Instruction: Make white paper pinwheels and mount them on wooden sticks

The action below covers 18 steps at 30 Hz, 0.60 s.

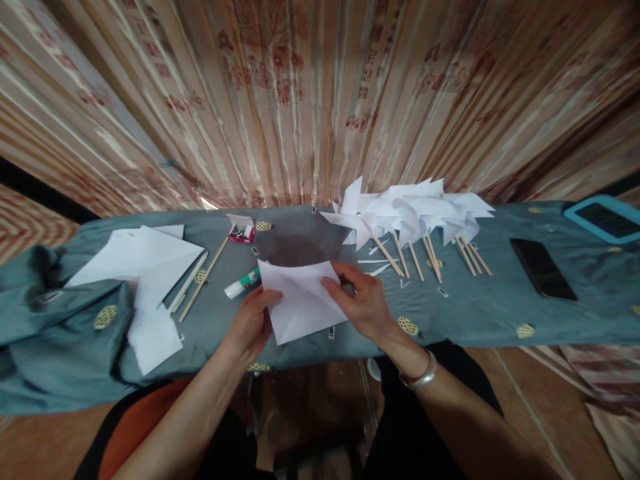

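Note:
A white sheet of paper (303,303), faintly creased, is held above the cloth between both hands. My left hand (255,317) is closed on its left edge, thumb on top and fingers underneath. On the opposite side my right hand (363,300) pinches the upper right edge the same way. Just beyond the left hand lies a glue stick (243,283) with a green label and white cap, partly covered by the paper. Farther back, a small open red box (243,230) contains little dark items too small to make out.
Several white paper pinwheels (410,210) on wooden sticks lie at the back right, with thin paper strips (375,263) nearby. Farther right are a dark phone (543,269) and a blue-framed device (607,219). White sheets (160,273), a pen (187,283) and a wooden stick (204,280) lie left.

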Available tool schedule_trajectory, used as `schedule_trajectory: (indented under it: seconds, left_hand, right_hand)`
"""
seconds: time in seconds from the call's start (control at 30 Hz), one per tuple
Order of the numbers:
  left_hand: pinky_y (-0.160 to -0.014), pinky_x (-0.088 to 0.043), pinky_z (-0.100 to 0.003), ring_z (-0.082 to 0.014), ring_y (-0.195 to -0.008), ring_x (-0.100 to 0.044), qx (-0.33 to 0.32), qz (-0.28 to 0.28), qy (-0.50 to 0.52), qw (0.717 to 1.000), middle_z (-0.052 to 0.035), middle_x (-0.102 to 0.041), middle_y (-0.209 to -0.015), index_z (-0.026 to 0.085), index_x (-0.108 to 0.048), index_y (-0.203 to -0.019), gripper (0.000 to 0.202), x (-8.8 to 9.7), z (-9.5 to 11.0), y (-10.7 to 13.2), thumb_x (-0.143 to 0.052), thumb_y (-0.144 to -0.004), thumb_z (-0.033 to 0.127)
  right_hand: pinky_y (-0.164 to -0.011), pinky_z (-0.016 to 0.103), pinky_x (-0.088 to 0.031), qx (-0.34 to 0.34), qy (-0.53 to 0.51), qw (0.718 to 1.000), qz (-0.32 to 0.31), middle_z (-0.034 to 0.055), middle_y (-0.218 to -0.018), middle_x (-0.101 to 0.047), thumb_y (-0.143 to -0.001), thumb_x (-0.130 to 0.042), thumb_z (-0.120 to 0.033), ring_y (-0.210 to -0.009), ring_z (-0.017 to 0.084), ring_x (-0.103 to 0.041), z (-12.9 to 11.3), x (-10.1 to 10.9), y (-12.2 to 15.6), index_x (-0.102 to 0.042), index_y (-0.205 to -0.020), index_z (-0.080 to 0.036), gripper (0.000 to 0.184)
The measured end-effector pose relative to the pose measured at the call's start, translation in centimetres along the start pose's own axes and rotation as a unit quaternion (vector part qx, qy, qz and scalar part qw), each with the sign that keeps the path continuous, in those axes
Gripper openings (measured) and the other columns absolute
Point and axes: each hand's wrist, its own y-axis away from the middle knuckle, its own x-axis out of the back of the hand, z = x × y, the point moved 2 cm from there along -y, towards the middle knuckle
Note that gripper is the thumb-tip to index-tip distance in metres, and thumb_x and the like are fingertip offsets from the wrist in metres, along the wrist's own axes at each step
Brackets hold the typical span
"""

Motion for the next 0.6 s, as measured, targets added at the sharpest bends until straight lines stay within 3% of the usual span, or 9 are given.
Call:
schedule_trajectory:
  seconds: [0.17, 0.3, 0.47, 0.6]
  left_hand:
    - [-0.053, -0.054, -0.027, -0.0201, -0.057, -0.068, 0.003, 0.020, -0.011, 1.000, -0.0080, -0.073, -0.068, 0.011, -0.070, -0.078, 0.016, -0.3, -0.1, 0.1, -0.073, -0.063, 0.014]
    - [-0.054, -0.056, -0.028, -0.0205, -0.055, -0.068, 0.006, 0.029, -0.015, 0.999, -0.0088, -0.074, -0.068, 0.011, -0.070, -0.080, 0.012, -0.3, 0.4, 0.2, -0.072, -0.069, 0.018]
    - [-0.059, -0.058, -0.028, -0.0217, -0.065, -0.071, -0.008, 0.038, 0.021, 0.999, -0.0081, -0.075, -0.074, 0.012, -0.070, -0.082, 0.015, -0.5, 0.7, 0.3, -0.073, -0.069, 0.020]
    - [-0.060, -0.057, -0.027, -0.0194, -0.062, -0.069, -0.029, 0.021, 0.024, 0.999, -0.0063, -0.074, -0.071, 0.012, -0.071, -0.078, 0.022, -0.5, 0.8, 0.3, -0.080, -0.059, 0.018]
  right_hand:
    - [-0.064, 0.027, -0.050, -0.064, -0.089, 0.994, -0.011, 0.0026, -0.083, -0.072, -0.080, -0.065, -0.034, -0.071, 0.016, -0.064, 0.8, 0.4, -0.5, -0.069, -0.092, -0.019, 0.020]
    - [-0.065, 0.030, -0.053, -0.155, -0.212, 0.962, -0.079, 0.0036, -0.088, -0.074, -0.070, -0.075, -0.038, -0.075, 0.019, -0.067, 2.3, 0.4, -0.9, -0.070, -0.093, -0.018, 0.030]
    - [-0.071, 0.032, -0.053, -0.205, -0.267, 0.925, -0.178, 0.0022, -0.087, -0.075, -0.061, -0.082, -0.034, -0.076, 0.018, -0.067, 3.2, -0.2, -0.5, -0.072, -0.094, -0.018, 0.038]
    - [-0.067, 0.030, -0.052, -0.226, -0.265, 0.920, -0.182, 0.0016, -0.081, -0.074, -0.058, -0.083, -0.035, -0.069, 0.016, -0.066, 3.4, 0.4, -0.7, -0.073, -0.088, -0.016, 0.036]
